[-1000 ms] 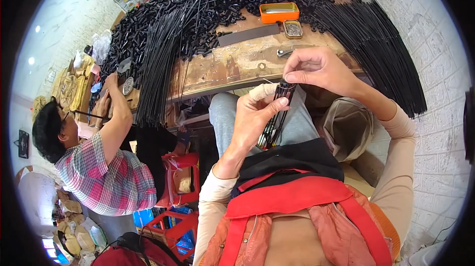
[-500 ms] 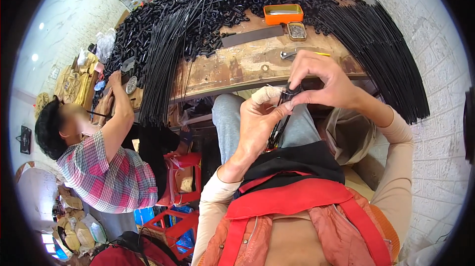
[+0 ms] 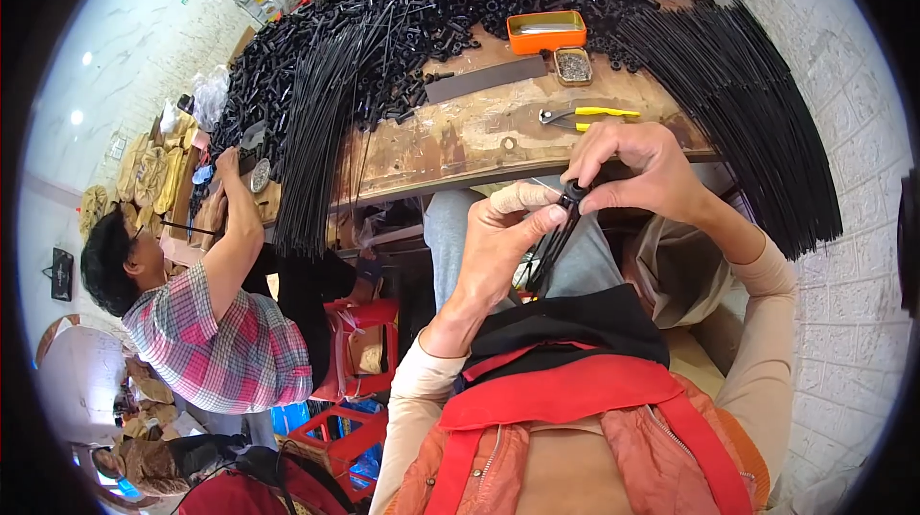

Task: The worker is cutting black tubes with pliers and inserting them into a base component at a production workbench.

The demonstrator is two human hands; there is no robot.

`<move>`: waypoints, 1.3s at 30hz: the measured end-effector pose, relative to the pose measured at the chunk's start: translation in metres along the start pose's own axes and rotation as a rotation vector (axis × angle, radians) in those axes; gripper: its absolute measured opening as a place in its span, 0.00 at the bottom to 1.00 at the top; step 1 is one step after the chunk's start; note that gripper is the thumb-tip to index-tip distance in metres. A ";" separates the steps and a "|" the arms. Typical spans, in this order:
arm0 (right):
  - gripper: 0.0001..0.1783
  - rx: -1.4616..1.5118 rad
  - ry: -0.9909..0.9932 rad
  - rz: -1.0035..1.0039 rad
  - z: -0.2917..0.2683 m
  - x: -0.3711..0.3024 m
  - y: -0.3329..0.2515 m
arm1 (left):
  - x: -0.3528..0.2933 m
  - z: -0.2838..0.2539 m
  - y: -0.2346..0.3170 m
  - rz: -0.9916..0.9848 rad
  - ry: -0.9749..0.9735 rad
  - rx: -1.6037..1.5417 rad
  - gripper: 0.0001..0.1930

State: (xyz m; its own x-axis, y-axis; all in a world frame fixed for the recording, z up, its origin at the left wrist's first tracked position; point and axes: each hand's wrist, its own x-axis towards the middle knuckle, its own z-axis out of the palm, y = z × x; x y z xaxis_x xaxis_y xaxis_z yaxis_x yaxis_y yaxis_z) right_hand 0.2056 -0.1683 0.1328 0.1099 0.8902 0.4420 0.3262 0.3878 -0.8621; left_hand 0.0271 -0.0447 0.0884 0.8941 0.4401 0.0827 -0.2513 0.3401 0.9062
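Note:
Over my lap, my left hand is closed round several thin black rods that hang down toward my apron. Its index finger is wrapped in a pale covering. At the rods' top end sits a small black ring-like fitting. My right hand pinches that fitting between thumb and fingers, close beside the left thumb. How the rods run inside the fitting is hidden by my fingers. Just beyond my right hand, on the wooden bench, lie pliers with yellow handles.
Black tubular parts are heaped along the bench. Long rod bundles lie at left and right. Nearby are an orange tray, a small dish of metal bits and a grey strip. A co-worker sits left, by a red stool.
My right hand has dipped slightly and the pliers behind it show more fully. The fitting is better seen between my hands. The whole view has shifted a little.

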 end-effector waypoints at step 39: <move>0.08 -0.005 0.243 0.221 0.193 0.069 0.065 | -0.033 -0.102 0.044 0.574 0.621 0.391 0.17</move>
State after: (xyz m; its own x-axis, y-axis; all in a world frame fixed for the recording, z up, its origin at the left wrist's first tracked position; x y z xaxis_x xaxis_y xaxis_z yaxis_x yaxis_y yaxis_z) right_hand 0.0527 -0.0354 0.0596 0.3991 0.8697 0.2906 0.2740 0.1893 -0.9429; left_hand -0.0512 0.0412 0.0834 0.2848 0.8580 0.4275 -0.3499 -0.3221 0.8797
